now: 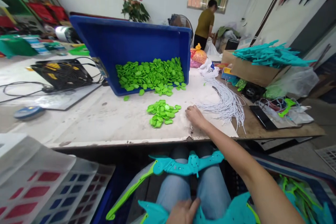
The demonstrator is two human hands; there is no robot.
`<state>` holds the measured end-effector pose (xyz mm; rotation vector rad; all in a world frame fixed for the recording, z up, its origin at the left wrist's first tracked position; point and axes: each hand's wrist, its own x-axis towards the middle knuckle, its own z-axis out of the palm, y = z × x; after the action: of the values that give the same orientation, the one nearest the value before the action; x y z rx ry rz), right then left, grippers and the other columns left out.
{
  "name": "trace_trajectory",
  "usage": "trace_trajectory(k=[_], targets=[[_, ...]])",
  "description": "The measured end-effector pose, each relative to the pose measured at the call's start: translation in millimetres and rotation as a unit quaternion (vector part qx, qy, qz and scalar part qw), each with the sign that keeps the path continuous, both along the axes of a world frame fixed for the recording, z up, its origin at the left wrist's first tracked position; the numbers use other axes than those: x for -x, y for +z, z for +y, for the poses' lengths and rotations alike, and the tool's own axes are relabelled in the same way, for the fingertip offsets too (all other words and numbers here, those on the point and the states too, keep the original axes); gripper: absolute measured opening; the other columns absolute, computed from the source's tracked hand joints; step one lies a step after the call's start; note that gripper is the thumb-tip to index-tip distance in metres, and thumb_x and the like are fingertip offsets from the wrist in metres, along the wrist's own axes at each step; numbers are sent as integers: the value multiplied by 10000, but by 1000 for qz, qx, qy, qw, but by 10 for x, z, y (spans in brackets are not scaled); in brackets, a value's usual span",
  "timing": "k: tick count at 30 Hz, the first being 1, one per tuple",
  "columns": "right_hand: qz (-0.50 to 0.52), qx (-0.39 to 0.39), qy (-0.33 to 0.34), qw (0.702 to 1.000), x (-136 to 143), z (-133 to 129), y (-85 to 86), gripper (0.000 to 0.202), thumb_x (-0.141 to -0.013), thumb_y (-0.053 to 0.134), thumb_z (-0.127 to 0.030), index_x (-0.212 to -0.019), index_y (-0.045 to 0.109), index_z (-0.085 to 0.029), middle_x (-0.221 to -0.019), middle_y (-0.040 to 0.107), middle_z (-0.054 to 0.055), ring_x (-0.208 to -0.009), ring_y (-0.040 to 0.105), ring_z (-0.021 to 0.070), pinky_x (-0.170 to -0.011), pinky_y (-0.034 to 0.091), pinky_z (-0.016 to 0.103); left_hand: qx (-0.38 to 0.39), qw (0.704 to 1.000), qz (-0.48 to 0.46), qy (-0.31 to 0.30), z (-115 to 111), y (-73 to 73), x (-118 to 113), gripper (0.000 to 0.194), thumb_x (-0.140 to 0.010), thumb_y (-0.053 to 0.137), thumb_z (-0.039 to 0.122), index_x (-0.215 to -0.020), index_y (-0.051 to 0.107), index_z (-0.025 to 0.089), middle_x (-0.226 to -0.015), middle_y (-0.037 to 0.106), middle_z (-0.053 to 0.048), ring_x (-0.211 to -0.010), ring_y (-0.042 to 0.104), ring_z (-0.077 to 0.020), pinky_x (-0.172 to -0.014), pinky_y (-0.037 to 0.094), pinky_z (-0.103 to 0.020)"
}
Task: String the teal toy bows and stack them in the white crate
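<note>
My right hand (194, 116) is on the white tabletop with its fingers curled together, at the left ends of a bundle of thin white cords (225, 103). What its fingertips pinch, if anything, is too small to make out. Just left of it lies a small heap of flat green plastic pieces (162, 112). Low in the view, my left hand (183, 212) closes over a turquoise plastic toy bow (157, 210), partly cut off by the frame. Across my knees rests another toy bow (181, 166), turquoise with a green limb.
A tipped blue bin (147, 35) spills more green pieces. On the left are a black fan (61, 71) and a tape roll (29, 112). Turquoise parts fill a cardboard box (254, 70) at right. A co-worker (204, 24) stands at the back, bent forward.
</note>
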<state>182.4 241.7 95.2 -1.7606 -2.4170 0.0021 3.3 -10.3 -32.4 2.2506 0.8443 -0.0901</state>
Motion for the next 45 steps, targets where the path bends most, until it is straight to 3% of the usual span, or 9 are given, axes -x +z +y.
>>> trace_trajectory(k=[3, 7, 11, 13, 17, 22, 26, 30, 45], targets=[[60, -21, -7, 998, -126, -241, -96, 230, -943, 470, -223, -1068, 652, -155, -1103, 616, 94, -1009, 532, 187, -901, 399, 300, 86, 993, 78, -15, -109, 174, 147, 689, -843, 471, 585, -1445, 368, 266, -1004, 701, -138, -923, 658, -335, -822, 511, -440], [157, -58, -14, 986, -327, -472, -229, 164, -908, 538, -243, -946, 682, -174, -1025, 656, 84, -994, 534, 218, -917, 395, 349, 101, 994, 25, 19, 3, 549, 166, 605, -836, 546, 490, -1393, 451, 272, -1215, 611, -132, -1086, 601, -307, -930, 478, -414], [153, -62, -38, 986, -325, -527, -267, 173, -874, 591, -299, -971, 675, -181, -1083, 668, 92, -1034, 514, 260, -901, 384, 388, -2, 978, -119, 172, 386, 703, 17, 430, -902, 448, 383, -1260, 568, 176, -1263, 563, -148, -1182, 531, -256, -1025, 408, -367], [128, -69, -72, 987, -230, -501, -238, 194, -864, 597, -337, -938, 669, -173, -1035, 678, 107, -1013, 504, 284, -866, 376, 406, -36, 964, -134, 227, 662, 705, -107, 433, -917, 399, 348, -1235, 565, 107, -1247, 566, -185, -1192, 521, -270, -1034, 389, -379], [112, -67, -88, 987, -112, -510, -137, 189, -872, 559, -310, -877, 659, -150, -939, 684, 125, -974, 495, 289, -855, 355, 422, 70, 979, -56, 181, 1194, 621, -349, 457, -826, 523, 293, -1234, 547, 90, -1208, 606, -197, -1170, 541, -325, -985, 404, -399], [228, -35, 45, 972, -355, -1167, -179, 251, -908, 527, -329, -1078, 630, -175, -1101, 673, 78, -1039, 534, 228, -898, 401, 368, 188, 970, -69, 135, 1523, 444, -396, 352, -728, 606, 293, -1040, 635, 132, -951, 694, -70, -914, 611, -236, -775, 463, -285], [201, 39, 96, 974, -505, -1861, -478, 223, -930, 511, -318, -1047, 660, -200, -1176, 672, 83, -1045, 557, 231, -852, 424, 381, 362, 910, -129, 155, 1565, 381, -342, 321, -688, 658, 352, -907, 655, 117, -712, 638, -9, -670, 546, -156, -635, 415, -251], [167, 58, 94, 980, -451, -2039, -755, 216, -926, 529, -293, -1058, 681, -214, -1197, 668, 91, -1103, 549, 241, -873, 413, 409, 446, 856, -177, 192, 1547, 378, -358, 330, -636, 725, 332, -884, 662, 124, -715, 630, 8, -686, 523, -131, -677, 405, -247], [268, 82, -66, 958, -206, -1975, -855, 224, -825, 659, -336, -1013, 657, -215, -1159, 672, 78, -1071, 606, 233, -917, 445, 390, 392, 857, -226, 246, 1418, 340, -388, 449, -628, 734, 382, -962, 677, 88, -647, 585, 22, -602, 453, -100, -556, 346, -206]])
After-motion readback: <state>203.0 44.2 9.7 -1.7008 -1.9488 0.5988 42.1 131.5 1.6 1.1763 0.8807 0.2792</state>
